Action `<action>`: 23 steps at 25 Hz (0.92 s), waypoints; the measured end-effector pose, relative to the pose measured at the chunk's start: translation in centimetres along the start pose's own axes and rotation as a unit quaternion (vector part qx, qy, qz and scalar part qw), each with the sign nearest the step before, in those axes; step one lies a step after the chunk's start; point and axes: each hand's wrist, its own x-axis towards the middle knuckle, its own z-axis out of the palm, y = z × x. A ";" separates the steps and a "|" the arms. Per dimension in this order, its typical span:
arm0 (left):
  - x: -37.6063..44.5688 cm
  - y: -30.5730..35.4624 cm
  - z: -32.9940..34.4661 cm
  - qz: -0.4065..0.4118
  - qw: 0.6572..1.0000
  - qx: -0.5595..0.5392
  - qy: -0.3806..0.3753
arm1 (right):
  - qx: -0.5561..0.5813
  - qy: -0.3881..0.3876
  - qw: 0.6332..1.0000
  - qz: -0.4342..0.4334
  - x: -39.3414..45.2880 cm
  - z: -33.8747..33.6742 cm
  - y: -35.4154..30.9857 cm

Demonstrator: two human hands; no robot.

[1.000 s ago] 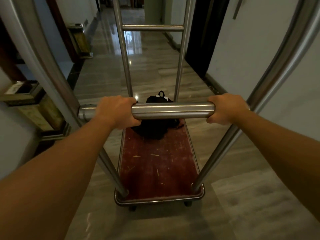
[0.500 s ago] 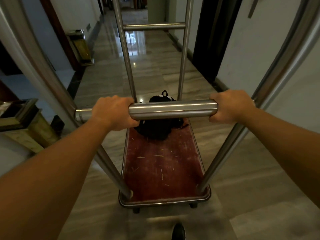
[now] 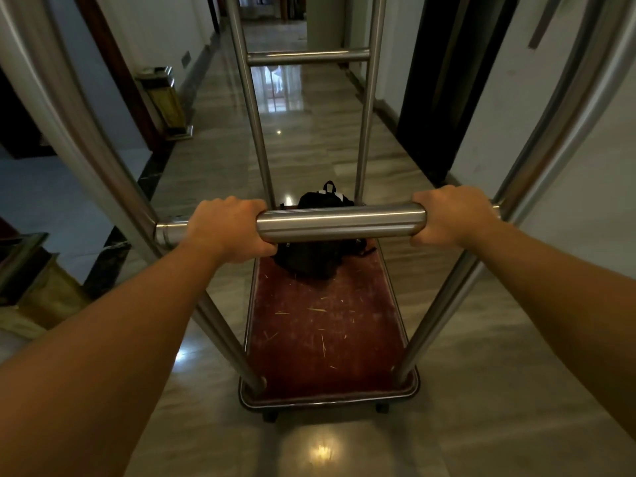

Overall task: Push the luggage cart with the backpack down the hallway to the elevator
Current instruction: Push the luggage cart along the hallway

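The luggage cart has a steel frame and a worn red carpeted deck (image 3: 327,339). Its horizontal handle bar (image 3: 340,223) crosses the middle of the view. My left hand (image 3: 229,232) is wrapped around the bar's left end and my right hand (image 3: 447,215) grips its right end, both arms stretched out. A black backpack (image 3: 316,259) lies on the far half of the deck, partly hidden behind the bar. The cart stands on a glossy marble hallway floor (image 3: 309,108) that runs straight ahead.
A gold ash bin (image 3: 165,101) stands against the left wall, and another bin (image 3: 38,287) is close at my lower left. A dark doorway (image 3: 444,74) opens in the right wall. A white pillar (image 3: 325,22) stands far down the corridor.
The cart and I have rolled forward along the hallway: the left bins and the right doorway have come closer. Both hands keep the same grip on the bar.
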 end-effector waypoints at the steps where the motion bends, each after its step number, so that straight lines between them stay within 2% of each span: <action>1: 1.0 -0.3 0.2 0.006 1.000 0.005 0.001 | -0.010 -0.004 1.000 -0.003 1.0 0.3 0.4; 5: 7.3 -2.4 1.6 0.018 1.000 0.013 0.014 | -0.021 -0.015 1.000 0.012 7.1 2.2 2.3; 14: 22.5 -9.9 5.1 0.062 0.998 0.009 0.029 | 0.004 -0.104 0.992 0.071 22.5 4.9 3.0; 23: 36.4 -20.0 8.9 0.089 0.996 -0.004 0.023 | 0.005 -0.092 0.991 0.099 37.8 9.3 2.2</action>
